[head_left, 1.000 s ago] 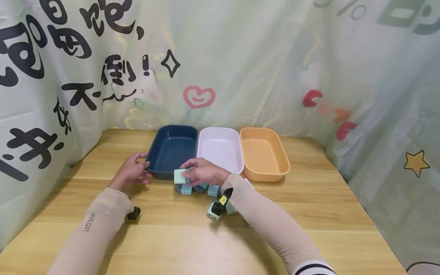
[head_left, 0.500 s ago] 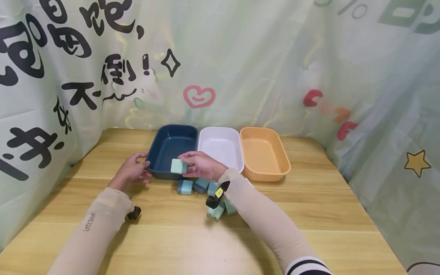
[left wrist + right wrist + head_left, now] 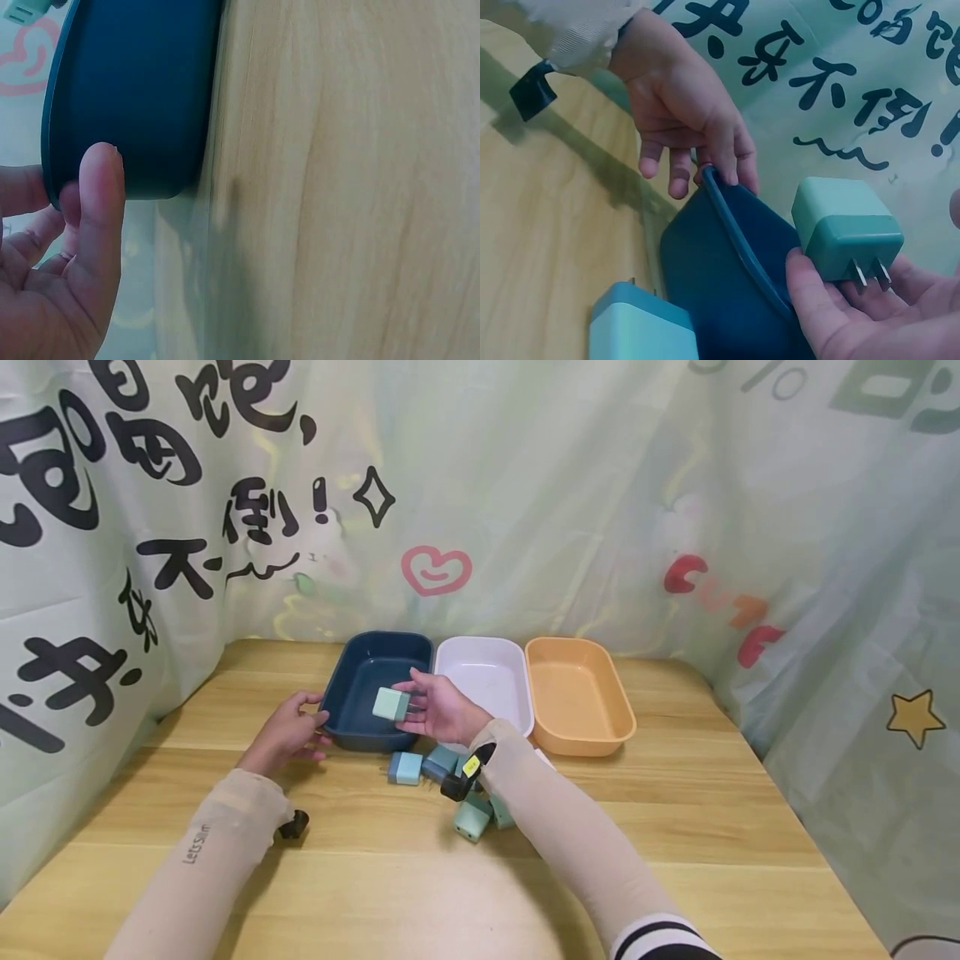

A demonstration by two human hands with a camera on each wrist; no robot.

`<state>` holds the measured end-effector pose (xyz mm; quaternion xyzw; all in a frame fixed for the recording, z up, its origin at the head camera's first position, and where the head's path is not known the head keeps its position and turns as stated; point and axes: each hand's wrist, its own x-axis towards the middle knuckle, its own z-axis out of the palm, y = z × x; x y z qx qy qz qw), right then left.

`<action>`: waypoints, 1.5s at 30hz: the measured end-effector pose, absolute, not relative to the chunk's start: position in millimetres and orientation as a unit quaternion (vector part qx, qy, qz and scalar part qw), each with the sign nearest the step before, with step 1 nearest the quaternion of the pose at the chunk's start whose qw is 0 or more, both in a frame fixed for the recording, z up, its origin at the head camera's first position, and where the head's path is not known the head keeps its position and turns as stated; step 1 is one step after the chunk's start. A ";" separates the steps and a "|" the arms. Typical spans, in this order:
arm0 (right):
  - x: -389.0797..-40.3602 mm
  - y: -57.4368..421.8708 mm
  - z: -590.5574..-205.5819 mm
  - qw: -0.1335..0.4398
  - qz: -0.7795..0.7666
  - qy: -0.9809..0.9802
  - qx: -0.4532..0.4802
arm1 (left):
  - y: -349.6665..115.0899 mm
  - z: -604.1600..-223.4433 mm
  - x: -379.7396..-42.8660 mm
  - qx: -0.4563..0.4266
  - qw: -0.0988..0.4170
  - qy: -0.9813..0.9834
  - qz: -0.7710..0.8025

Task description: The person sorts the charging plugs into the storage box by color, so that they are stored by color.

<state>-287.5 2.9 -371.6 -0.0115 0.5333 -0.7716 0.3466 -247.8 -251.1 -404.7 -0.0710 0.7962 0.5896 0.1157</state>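
Observation:
Dark blue tray point(image 3: 386, 742) stands at the back left. My left hand point(image 3: 288, 731) pinches its near left rim, seen also from the side in the left wrist view. Over this tray, my right hand point(image 3: 446, 706) has its fingers spread beside a light green plug adapter point(image 3: 391, 703). In the right wrist view, the adapter point(image 3: 847, 229) has two metal prongs facing the palm; a fingertip point(image 3: 802, 274) meets its lower edge while the thumb is apart. Below the tray lie blue adapters point(image 3: 405, 768) and green adapters point(image 3: 472, 817), partly hidden by the right wrist.
A white tray point(image 3: 487, 647) and an orange tray point(image 3: 581, 747) stand in a row to the right of the blue one. The wooden table point(image 3: 360, 893) ends at a printed curtain point(image 3: 540, 527) on the back and sides.
My right hand has risen and moved further over the blue tray with the green adapter, and its fingers have spread. My left hand has stayed at the rim.

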 end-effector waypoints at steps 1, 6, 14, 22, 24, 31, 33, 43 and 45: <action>-289.1 2.6 -371.9 0.345 -0.771 0.535 -0.011 | -251.1 -404.8 -247.8 -0.071 0.116 0.796 0.590; -294.9 1.1 -372.3 0.342 -0.770 0.538 -0.004 | -250.7 -406.3 -247.9 -0.065 0.114 0.795 0.592; -297.5 -2.7 -369.3 0.335 -0.768 0.545 0.008 | -252.1 -407.9 -248.5 -0.067 0.107 0.799 0.588; -296.4 -2.2 -367.8 0.343 -0.766 0.543 0.002 | -252.2 -406.4 -248.3 -0.067 0.108 0.800 0.587; -295.7 -1.2 -367.3 0.347 -0.763 0.544 -0.004 | -252.4 -406.3 -248.2 -0.067 0.107 0.801 0.585; -292.4 5.4 -366.9 0.358 -0.745 0.562 -0.033 | -251.5 -406.3 -247.4 -0.071 0.106 0.803 0.583; -291.2 7.9 -366.5 0.360 -0.738 0.570 -0.039 | -251.1 -406.2 -246.8 -0.071 0.105 0.802 0.584; -278.5 21.7 -357.9 0.353 -0.691 0.628 -0.062 | -251.5 -405.3 -247.6 -0.085 0.111 0.803 0.580; -276.0 26.1 -356.4 0.351 -0.680 0.640 -0.072 | -251.9 -405.8 -248.0 -0.086 0.111 0.803 0.579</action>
